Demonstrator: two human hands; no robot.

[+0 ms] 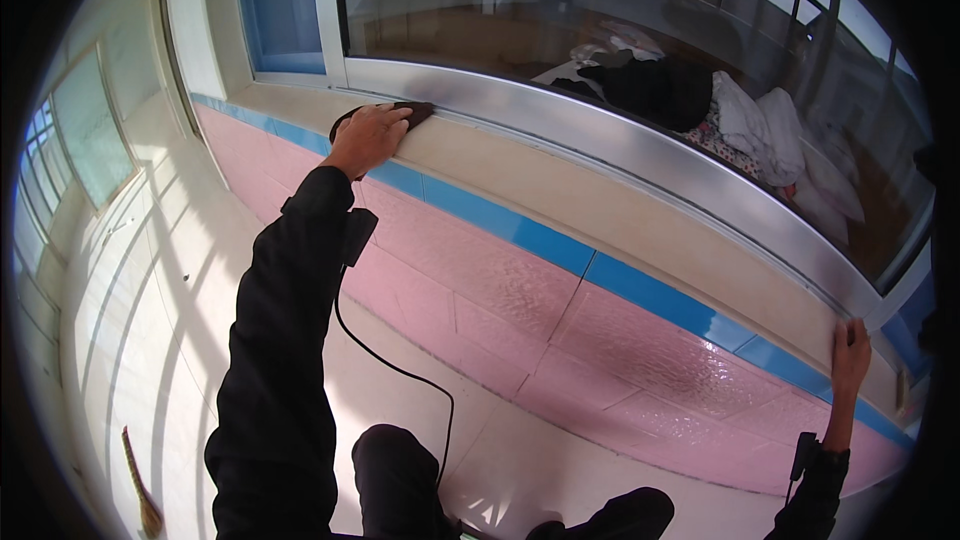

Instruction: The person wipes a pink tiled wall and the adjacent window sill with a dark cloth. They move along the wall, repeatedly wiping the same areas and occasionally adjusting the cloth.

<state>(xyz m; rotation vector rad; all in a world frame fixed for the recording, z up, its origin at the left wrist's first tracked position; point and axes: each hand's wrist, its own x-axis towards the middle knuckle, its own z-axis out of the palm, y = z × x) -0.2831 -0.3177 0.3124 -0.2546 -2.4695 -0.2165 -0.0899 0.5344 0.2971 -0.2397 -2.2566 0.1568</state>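
Observation:
My left hand (370, 139) lies on a dark brown cloth (420, 114), its fingers bent over it, pressing it onto the left part of the pale window sill (585, 199). Part of the cloth shows on both sides of the hand. At the far right, my right hand (851, 349) rests at the sill by the lower corner of the metal window frame (600, 139), its fingers curled; whether it holds anything cannot be told. A strip of blue tiles (510, 234) runs under the sill, above pink wall tiles (465, 277).
Behind the window glass lie dark and white fabrics (660, 94). A black cable (420, 375) hangs from the device at my left wrist. A brush or short broom (142, 491) lies on the pale floor at lower left. A small object (902, 390) stands at the sill's right end.

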